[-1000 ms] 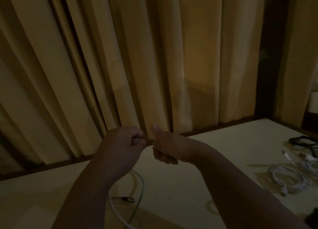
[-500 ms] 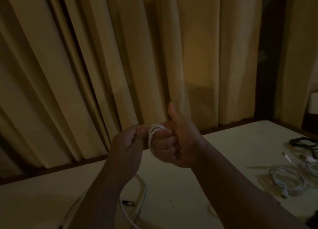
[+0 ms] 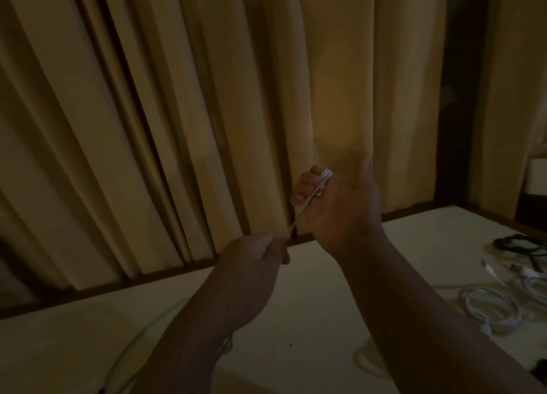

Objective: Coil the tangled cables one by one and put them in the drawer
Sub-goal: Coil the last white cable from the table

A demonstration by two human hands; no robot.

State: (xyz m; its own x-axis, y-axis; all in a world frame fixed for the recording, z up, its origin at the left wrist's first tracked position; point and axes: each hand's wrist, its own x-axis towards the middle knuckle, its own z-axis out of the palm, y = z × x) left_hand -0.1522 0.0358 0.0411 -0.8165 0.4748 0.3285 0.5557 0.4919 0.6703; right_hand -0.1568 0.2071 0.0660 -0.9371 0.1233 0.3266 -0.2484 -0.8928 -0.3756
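Pleated yellow curtains [image 3: 207, 97] fill the view behind a pale surface [image 3: 310, 319] in very dim light. Both your forearms reach in over that surface. Your right hand [image 3: 340, 204] is raised in front of the curtains, thumb up and fingers curled, with the white cable [image 3: 305, 208] looped in several turns round those fingers. One strand runs down and left from the loops to your left hand [image 3: 251, 263], which is closed and pinches it just below the right. To the right, a loose tangle of white cables [image 3: 488, 307] lies on the surface, with a black cable [image 3: 521, 245] just behind it. A pale cable length [image 3: 142, 334] curves across the surface beside your left forearm; you cannot tell whether it joins the held one.
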